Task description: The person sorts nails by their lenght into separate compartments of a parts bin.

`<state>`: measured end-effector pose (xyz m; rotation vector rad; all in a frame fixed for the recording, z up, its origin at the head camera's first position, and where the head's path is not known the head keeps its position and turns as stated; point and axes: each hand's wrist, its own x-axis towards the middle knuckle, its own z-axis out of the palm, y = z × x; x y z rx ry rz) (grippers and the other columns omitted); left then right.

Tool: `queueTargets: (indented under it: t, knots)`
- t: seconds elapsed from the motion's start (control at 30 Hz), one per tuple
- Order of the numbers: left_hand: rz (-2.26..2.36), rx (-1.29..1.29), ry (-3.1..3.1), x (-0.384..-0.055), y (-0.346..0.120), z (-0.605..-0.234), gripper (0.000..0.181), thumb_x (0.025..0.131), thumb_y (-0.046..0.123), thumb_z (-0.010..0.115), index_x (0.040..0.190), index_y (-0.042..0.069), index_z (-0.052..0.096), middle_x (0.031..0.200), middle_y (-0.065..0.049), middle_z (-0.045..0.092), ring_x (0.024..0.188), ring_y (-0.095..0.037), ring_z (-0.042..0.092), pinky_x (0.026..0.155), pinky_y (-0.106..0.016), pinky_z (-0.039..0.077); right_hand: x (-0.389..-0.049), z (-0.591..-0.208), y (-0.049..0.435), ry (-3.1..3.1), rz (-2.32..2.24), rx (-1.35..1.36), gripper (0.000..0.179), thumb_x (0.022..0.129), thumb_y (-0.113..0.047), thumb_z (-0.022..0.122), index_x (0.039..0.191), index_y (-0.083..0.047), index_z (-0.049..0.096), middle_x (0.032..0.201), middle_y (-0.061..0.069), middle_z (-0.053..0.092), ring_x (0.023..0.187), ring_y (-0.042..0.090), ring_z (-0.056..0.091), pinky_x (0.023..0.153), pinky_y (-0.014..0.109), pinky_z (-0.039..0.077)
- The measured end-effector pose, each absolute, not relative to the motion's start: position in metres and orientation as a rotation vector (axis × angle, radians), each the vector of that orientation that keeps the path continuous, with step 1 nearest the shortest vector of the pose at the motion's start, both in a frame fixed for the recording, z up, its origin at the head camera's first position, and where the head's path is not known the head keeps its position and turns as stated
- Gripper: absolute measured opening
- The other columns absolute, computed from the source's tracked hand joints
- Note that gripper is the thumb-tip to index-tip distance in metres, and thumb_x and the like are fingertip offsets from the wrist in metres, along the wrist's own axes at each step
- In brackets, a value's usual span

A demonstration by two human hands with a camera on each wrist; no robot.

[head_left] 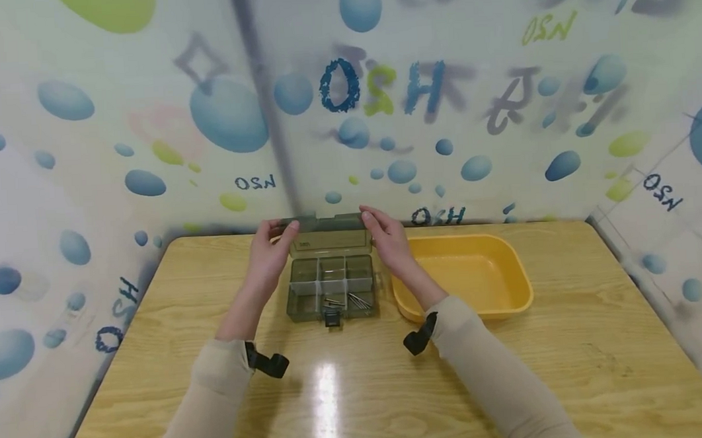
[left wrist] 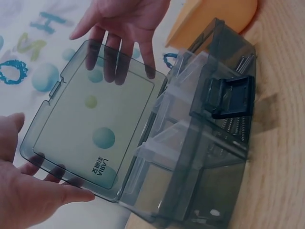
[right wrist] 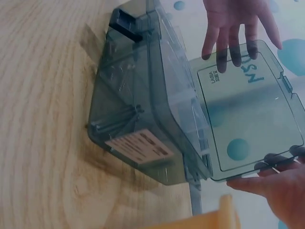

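A smoky, see-through compartment box (head_left: pixel 303 307) stands on the table with its lid (left wrist: pixel 90 119) raised. Behind the lid's left side lie the straight fingers of my left hand (head_left: pixel 267 258), its thumb near the top corner. My right hand (head_left: pixel 392 243) mirrors this at the right side, fingers extended behind the clear plastic and showing through it in the left wrist view. Clear dividers split the box into several compartments. Metal screws (head_left: pixel 360 302) lie in the front right and front middle ones. A dark latch (head_left: pixel 332 318) hangs off the front wall.
A yellow tray (head_left: pixel 517 263) sits right of the box, partly behind the right forearm. A wall with painted droplets and letters (head_left: pixel 338 84) rises behind the wooden table (head_left: pixel 601 338). Each wrist wears a black camera mount (head_left: pixel 268 364).
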<state>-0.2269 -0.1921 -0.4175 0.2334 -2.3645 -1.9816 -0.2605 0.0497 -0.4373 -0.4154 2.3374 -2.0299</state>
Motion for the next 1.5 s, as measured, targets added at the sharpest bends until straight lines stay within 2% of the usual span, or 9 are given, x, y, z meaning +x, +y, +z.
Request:
queueTargets:
  t: [0.17,0.27,0.37,0.57,0.67,0.77,0.97,1.2,1.5]
  knots:
    - [-2.068,0.238,-2.256,-0.225,-0.187,-0.423,0.044,0.109,0.032,0.051,0.132,-0.006,0.052,0.132,-0.019,0.052,0.128,-0.029,0.049,0.114,-0.045,0.043,-0.254,-0.439,0.049,2.478,-1.998,-0.392,0.042,0.109,-0.028,0.052,0.141,-0.001,0.061,0.133,0.019,0.065,0.119,0.034,0.061,0.101,0.047,0.051]
    - [-2.099,0.192,-2.253,-0.223,-0.189,-0.425,0.046,0.110,0.028,0.049,0.136,-0.009,0.054,0.136,-0.023,0.052,0.132,-0.029,0.049,0.116,-0.041,0.040,-0.249,-0.441,0.049,2.498,-1.982,-0.386,0.040,0.109,-0.028,0.053,0.138,-0.003,0.064,0.128,0.018,0.067,0.112,0.035,0.062,0.095,0.047,0.052]
    - [-2.123,0.121,-2.265,-0.218,-0.194,-0.427,0.045,0.111,0.024,0.049,0.141,-0.009,0.053,0.144,-0.026,0.050,0.137,-0.031,0.047,0.117,-0.039,0.038,-0.243,-0.445,0.050,2.480,-1.949,-0.420,0.038,0.109,-0.028,0.052,0.137,-0.004,0.064,0.134,0.016,0.065,0.114,0.032,0.061,0.097,0.046,0.052]
    - [-2.158,0.053,-2.272,-0.199,-0.202,-0.433,0.042,0.109,0.021,0.054,0.138,-0.009,0.057,0.146,-0.024,0.053,0.138,-0.028,0.047,0.118,-0.037,0.038,-0.228,-0.451,0.053,2.436,-1.854,-0.546,0.035,0.110,-0.023,0.051,0.130,0.002,0.064,0.122,0.022,0.066,0.105,0.033,0.060,0.092,0.042,0.052]
    - [-2.090,0.068,-2.360,-0.189,-0.206,-0.437,0.044,0.105,0.027,0.061,0.136,-0.004,0.062,0.144,-0.020,0.057,0.132,-0.026,0.052,0.115,-0.040,0.041,-0.223,-0.455,0.054,2.452,-1.776,-0.617,0.034,0.108,-0.023,0.054,0.129,0.002,0.064,0.129,0.018,0.066,0.117,0.033,0.059,0.103,0.049,0.049]
    - [-1.975,0.035,-2.455,-0.184,-0.209,-0.441,0.044,0.101,0.028,0.069,0.132,-0.003,0.067,0.143,-0.018,0.058,0.133,-0.027,0.053,0.112,-0.045,0.044,-0.218,-0.460,0.055,2.524,-1.616,-0.725,0.037,0.107,-0.027,0.058,0.132,-0.001,0.064,0.135,0.015,0.064,0.127,0.031,0.056,0.109,0.052,0.046]
    - [-1.737,-0.145,-2.589,-0.176,-0.211,-0.449,0.040,0.098,0.025,0.073,0.125,-0.005,0.071,0.147,-0.017,0.056,0.146,-0.032,0.040,0.113,-0.055,0.041,-0.205,-0.462,0.059,2.710,-1.182,-0.998,0.045,0.105,-0.033,0.061,0.137,-0.001,0.061,0.145,0.014,0.056,0.137,0.032,0.049,0.115,0.049,0.040]
    - [-1.660,-0.174,-2.655,-0.167,-0.211,-0.459,0.038,0.094,0.021,0.077,0.126,-0.001,0.072,0.152,-0.012,0.051,0.149,-0.031,0.034,0.112,-0.053,0.042,-0.195,-0.461,0.061,2.829,-0.776,-1.178,0.050,0.105,-0.037,0.059,0.142,-0.003,0.059,0.150,0.016,0.052,0.144,0.034,0.042,0.120,0.049,0.032]
    - [-1.602,-0.218,-2.686,-0.162,-0.210,-0.466,0.038,0.092,0.019,0.080,0.125,0.000,0.073,0.156,-0.013,0.046,0.150,-0.031,0.032,0.109,-0.054,0.045,-0.187,-0.462,0.059,2.902,-0.535,-1.288,0.053,0.105,-0.036,0.060,0.144,-0.001,0.057,0.150,0.017,0.052,0.144,0.032,0.043,0.120,0.045,0.033]
